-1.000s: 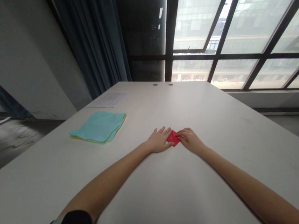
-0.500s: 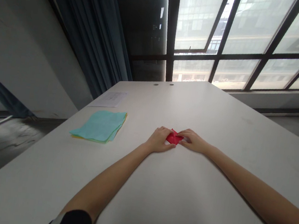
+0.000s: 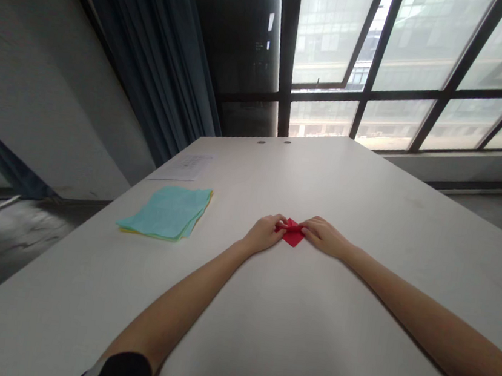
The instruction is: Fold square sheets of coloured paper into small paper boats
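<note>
A small folded piece of red paper [image 3: 293, 238] rests on the white table [image 3: 290, 315], one corner pointing toward me. A raised fold runs across its middle. At its left side, my left hand [image 3: 265, 232] pinches the paper between thumb and fingers. My right hand [image 3: 325, 236] grips the opposite side in the same way, fingertips on the fold. The fingertips partly cover both side edges of the paper.
To the left lies a stack of coloured sheets [image 3: 166, 211], light blue on top with yellow and green edges below. Behind it is a white printed sheet [image 3: 183, 167]. Two dark round holes are near the table's far edge, by the windows [image 3: 323, 117].
Both hands have shifted their grip from around the red paper to its side edges. The left thumb has moved up from the near side, and a fold now stands raised across the middle.
</note>
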Tool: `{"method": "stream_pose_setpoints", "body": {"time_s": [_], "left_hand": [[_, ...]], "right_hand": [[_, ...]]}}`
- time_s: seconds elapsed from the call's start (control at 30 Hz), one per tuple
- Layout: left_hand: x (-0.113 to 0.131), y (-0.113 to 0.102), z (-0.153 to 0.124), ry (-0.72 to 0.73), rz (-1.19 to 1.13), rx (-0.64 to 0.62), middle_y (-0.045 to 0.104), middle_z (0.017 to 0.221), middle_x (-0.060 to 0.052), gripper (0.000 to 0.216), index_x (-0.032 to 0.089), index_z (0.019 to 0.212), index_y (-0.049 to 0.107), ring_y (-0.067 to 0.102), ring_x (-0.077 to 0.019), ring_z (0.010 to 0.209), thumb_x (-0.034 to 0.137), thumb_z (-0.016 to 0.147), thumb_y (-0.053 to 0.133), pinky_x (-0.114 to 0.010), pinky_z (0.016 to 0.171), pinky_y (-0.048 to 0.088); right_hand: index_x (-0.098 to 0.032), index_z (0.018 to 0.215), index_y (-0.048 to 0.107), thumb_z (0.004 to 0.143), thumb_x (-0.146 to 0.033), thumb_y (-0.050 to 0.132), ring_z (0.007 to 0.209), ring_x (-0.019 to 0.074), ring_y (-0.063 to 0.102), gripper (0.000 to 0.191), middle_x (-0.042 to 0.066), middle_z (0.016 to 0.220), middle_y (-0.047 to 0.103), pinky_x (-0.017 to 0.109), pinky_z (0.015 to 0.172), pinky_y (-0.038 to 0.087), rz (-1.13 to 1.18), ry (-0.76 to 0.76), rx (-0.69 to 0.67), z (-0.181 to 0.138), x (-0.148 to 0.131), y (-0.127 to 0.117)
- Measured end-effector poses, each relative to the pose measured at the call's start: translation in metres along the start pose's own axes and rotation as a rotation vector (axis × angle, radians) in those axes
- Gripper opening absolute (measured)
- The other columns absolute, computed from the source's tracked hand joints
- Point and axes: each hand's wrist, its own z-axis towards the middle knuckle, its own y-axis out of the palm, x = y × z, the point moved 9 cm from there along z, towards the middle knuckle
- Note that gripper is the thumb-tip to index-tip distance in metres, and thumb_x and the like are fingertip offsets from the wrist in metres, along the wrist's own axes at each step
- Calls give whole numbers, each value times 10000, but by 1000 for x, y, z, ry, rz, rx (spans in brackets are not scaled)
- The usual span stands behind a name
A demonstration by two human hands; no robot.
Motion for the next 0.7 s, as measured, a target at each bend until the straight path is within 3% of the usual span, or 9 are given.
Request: {"method": "stream_pose_setpoints", "body": {"time_s": [0.17, 0.3, 0.43, 0.7], "left_hand": [[-2, 2, 0, -38, -136, 8, 659, 859, -8, 296, 208, 1075, 462, 576, -104, 662, 166, 782, 468, -229, 662, 453], [1, 2, 1, -1, -75, 20, 633, 870, -14, 242, 191, 1003, 525, 565, -102, 679, 130, 780, 453, -235, 690, 462], [8, 4, 2, 99, 75, 17, 594, 934, -49, 207, 167, 898, 610, 558, -123, 794, 130, 800, 432, -249, 764, 454], [15, 15, 2, 172, 370, -36, 572, 1004, -48, 245, 199, 956, 634, 514, -151, 906, 151, 824, 434, -275, 819, 434]], "right_hand": [[-205, 1109, 524, 841, -253, 425, 852, 182, 557, 291, 55, 886, 655, 328, 780, 426, 13, 141, 63, -4, 12, -6], [-213, 1160, 446, 816, -202, 444, 803, 169, 563, 344, 32, 869, 654, 313, 748, 434, 46, 179, 87, -6, 16, -7], [-195, 1061, 531, 818, -165, 420, 831, 179, 554, 269, 52, 888, 645, 327, 775, 429, -29, 88, 59, -3, 10, -2], [-203, 970, 628, 831, -183, 414, 868, 187, 536, 256, 75, 935, 610, 346, 808, 431, -128, 65, 61, -3, 13, -1]]}}
